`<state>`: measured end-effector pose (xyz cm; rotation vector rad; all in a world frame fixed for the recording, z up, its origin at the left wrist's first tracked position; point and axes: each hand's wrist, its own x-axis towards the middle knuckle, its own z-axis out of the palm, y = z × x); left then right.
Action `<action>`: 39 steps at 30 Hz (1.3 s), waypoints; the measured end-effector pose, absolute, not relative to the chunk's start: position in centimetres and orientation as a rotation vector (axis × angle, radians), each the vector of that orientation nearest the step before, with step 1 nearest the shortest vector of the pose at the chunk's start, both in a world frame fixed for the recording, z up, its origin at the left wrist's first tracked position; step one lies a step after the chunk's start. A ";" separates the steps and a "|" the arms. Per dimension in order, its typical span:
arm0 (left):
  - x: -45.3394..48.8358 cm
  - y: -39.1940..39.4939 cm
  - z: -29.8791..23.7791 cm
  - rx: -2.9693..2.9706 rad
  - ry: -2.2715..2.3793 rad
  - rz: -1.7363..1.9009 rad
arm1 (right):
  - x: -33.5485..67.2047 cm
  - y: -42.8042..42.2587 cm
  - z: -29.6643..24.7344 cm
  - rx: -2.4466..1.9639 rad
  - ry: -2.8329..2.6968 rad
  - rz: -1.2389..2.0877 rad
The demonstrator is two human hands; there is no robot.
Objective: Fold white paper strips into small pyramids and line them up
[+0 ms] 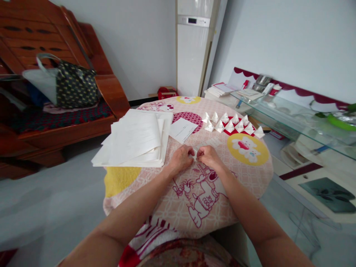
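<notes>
My left hand (182, 158) and my right hand (208, 155) meet knuckle to knuckle over a round table with a cartoon cloth (194, 200). Both have their fingers curled and pinch a small folded white paper piece (195, 153), mostly hidden between them. A stack of white paper sheets (136, 139) lies to the left of my left hand. A single smaller sheet (183, 129) rests just beyond the hands. Several small folded white paper shapes (233, 124) stand in rows at the far right of the table.
A wooden bench (63, 111) with a patterned bag (75, 87) stands at the left. A glass-topped stand (292, 115) with books and clutter runs along the right. A tall white standing appliance (193, 44) stands behind the table.
</notes>
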<state>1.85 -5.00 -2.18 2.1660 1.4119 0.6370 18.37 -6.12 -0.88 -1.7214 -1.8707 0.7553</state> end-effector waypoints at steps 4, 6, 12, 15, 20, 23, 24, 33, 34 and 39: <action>0.8 -4.8 -2.6 2.113 1.372 0.707 | 18.3 -6.3 -0.6 -1.726 -1.841 0.777; 0.3 -4.7 -2.7 2.095 1.355 0.736 | 18.2 -6.4 -0.5 -1.735 -1.824 0.799; -0.9 -4.0 -3.1 2.045 1.338 0.738 | 18.2 -6.5 -0.4 -1.749 -1.797 0.833; -1.5 -3.6 -3.3 2.017 1.290 0.719 | 18.2 -6.5 -0.4 -1.757 -1.787 0.854; -2.4 -3.2 -3.3 1.975 1.189 0.692 | 18.3 -6.5 -0.6 -1.733 -1.805 0.843; -2.8 -3.2 -2.9 1.937 1.127 0.669 | 18.4 -6.5 -0.8 -1.743 -1.831 0.803; -2.8 -3.2 -2.7 1.939 1.120 0.663 | 18.4 -6.5 -0.8 -1.749 -1.836 0.786; -0.3 -4.4 -2.2 2.185 1.415 0.618 | 18.7 -6.6 -1.5 -1.644 -1.852 0.762; -0.2 -4.5 -2.3 2.191 1.433 0.622 | 18.8 -6.6 -1.5 -1.622 -1.840 0.747; -0.3 -4.4 -1.7 2.052 1.283 0.755 | 19.7 -6.2 -1.2 -1.530 -1.615 0.514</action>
